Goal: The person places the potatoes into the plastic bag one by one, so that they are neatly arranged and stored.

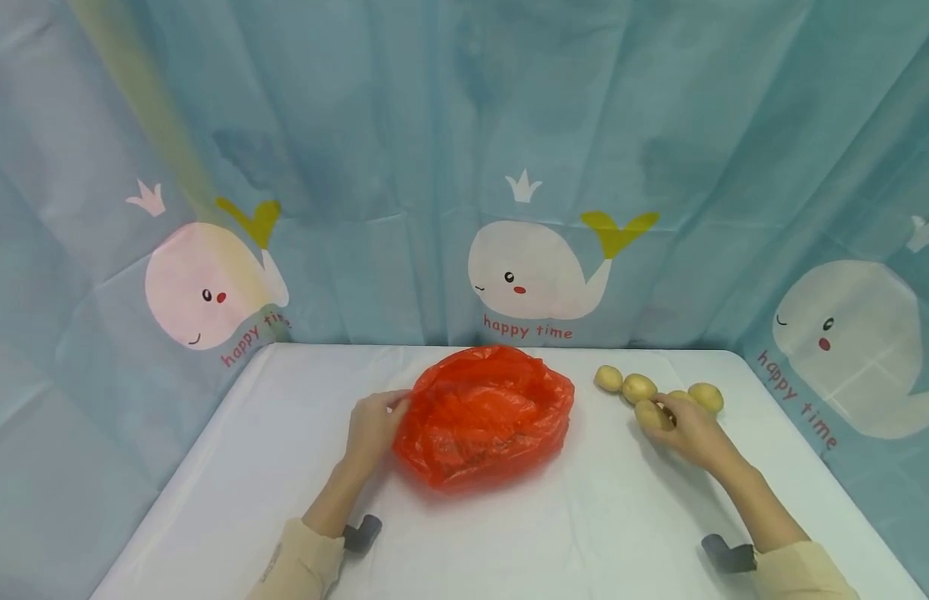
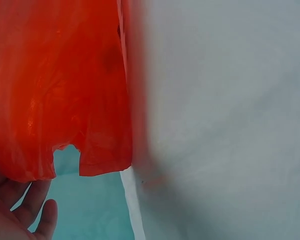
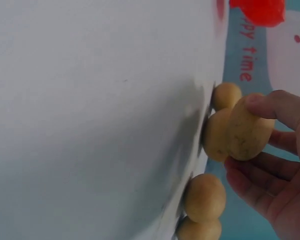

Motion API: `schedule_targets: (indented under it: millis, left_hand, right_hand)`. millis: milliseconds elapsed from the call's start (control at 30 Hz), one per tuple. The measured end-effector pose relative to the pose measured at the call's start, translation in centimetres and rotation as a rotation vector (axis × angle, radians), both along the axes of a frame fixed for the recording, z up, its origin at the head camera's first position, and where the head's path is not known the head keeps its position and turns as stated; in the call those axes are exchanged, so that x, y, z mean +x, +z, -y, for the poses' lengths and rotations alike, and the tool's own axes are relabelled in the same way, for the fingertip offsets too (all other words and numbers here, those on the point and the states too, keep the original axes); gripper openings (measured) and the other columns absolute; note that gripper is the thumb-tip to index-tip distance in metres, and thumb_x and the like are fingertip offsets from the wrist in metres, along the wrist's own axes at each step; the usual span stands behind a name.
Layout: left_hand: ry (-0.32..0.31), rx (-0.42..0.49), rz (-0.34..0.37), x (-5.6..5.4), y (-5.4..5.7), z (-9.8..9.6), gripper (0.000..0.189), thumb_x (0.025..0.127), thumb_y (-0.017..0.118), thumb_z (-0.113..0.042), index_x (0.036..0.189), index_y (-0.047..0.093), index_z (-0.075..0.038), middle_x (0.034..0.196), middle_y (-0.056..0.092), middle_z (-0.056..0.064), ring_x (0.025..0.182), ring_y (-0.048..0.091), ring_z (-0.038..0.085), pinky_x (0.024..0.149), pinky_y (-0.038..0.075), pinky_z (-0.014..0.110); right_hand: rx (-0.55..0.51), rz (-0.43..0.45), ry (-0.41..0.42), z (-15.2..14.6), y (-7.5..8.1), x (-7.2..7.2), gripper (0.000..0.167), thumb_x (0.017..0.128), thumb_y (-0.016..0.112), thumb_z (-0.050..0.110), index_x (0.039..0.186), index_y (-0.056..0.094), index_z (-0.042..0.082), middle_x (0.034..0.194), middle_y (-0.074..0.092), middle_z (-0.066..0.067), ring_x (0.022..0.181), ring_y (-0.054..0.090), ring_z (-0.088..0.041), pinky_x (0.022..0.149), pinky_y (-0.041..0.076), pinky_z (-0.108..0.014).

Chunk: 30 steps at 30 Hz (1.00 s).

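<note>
Five potatoes (image 1: 640, 389) are grouped at about 3 o'clock from a crinkled red bag (image 1: 479, 417), which is set on the white table (image 1: 584, 533). The held potato (image 1: 647, 415) is grasped by the right hand (image 1: 692, 433), with the thumb laid on one side and fingers on another; whether it is clear of the table cannot be told. From it, a near neighbour (image 1: 640, 388) is found at 11 o'clock, a smaller potato (image 1: 608, 379) beyond that at 10 o'clock, and an outer potato (image 1: 706, 398) between 2 and 3 o'clock. The bag's rim is pinched at its 9 o'clock side by the left hand (image 1: 372, 425), whose fingertips are partly hidden by the film in the left wrist view. For a good result, the held potato should be gripped round its middle and raised straight up first, so that the others are not nudged and set rolling. Only light pressure should be needed, since the skin is judged firm. The film looks thin and easily torn, so the rim should be steadied rather than tugged towards 9 o'clock, with the mouth spread wide.
</note>
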<state>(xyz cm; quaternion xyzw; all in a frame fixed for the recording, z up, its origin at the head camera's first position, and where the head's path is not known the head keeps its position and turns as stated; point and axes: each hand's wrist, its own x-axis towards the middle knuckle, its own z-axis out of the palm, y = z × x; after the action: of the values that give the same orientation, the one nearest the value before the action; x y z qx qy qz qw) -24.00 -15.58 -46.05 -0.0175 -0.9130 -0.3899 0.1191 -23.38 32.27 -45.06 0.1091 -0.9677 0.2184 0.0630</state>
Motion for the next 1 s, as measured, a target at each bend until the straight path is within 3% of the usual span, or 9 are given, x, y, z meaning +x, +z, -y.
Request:
schedule_targets:
  millis: [433,1000]
  left_hand:
    - [-0.002,0.016,0.017,-0.4,-0.2,0.2,0.028,0.096,0.060,-0.024,0.117,0.071,-0.009,0.112,0.073,0.010,0.108,0.066,0.028,0.094,0.055,0.046]
    - [-0.013,-0.012,0.015,-0.6,-0.1,0.4,0.028,0.095,0.060,-0.022,0.117,0.072,-0.008,0.112,0.073,0.011,0.110,0.066,0.031,0.095,0.054,0.048]
  right_hand:
    - [-0.006,0.004,0.047,2.0,2.0,-1.2,0.053,0.082,0.073,0.015,0.126,0.056,-0.009,0.104,0.068,-0.023,0.089,0.064,-0.030,0.075,0.054,-0.045]
    - [-0.051,0.092,0.091,6.8,4.5,-3.7,0.049,0.084,0.074,0.018,0.127,0.058,0.001,0.115,0.066,-0.021,0.096,0.062,-0.031,0.084,0.057,-0.048]
